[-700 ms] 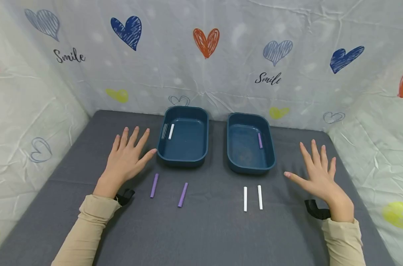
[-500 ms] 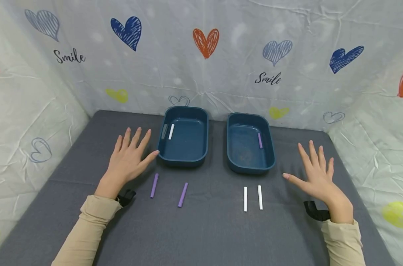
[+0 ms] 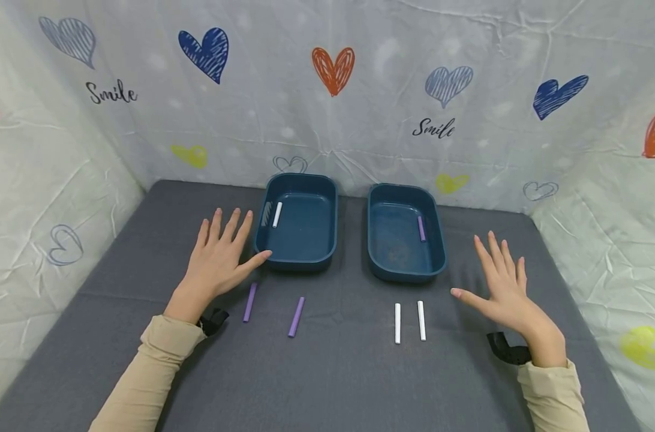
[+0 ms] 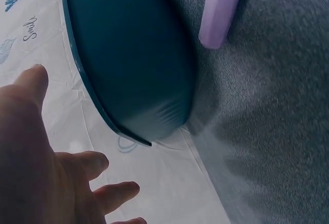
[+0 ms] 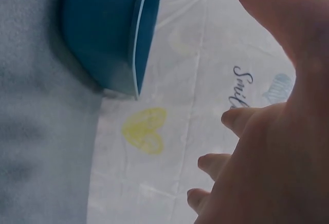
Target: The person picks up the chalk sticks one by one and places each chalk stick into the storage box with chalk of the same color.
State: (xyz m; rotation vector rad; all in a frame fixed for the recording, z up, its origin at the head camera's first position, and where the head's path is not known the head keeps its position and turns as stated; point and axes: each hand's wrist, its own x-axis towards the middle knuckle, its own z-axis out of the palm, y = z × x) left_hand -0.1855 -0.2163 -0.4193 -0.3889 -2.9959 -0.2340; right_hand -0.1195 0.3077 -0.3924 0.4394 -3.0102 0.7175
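Observation:
My left hand hovers with spread fingers beside the left blue tray, its thumb overlapping the tray's near corner in the head view. Just right of that wrist lies a purple chalk stick, with a second purple chalk stick farther right. My right hand is held with fingers apart, to the right of the right blue tray. Two white chalk sticks, one beside the other, lie in front of that tray. Both hands hold nothing.
Inside the left tray is a white chalk stick; inside the right one, a purple chalk stick. Both trays stand near the back of the grey-covered table. A heart-printed cloth hangs behind and at both sides.
My left hand has moved to the right, its thumb now over the left tray's corner. My right hand has shifted left and slightly nearer to me. Chalk and trays stay put.

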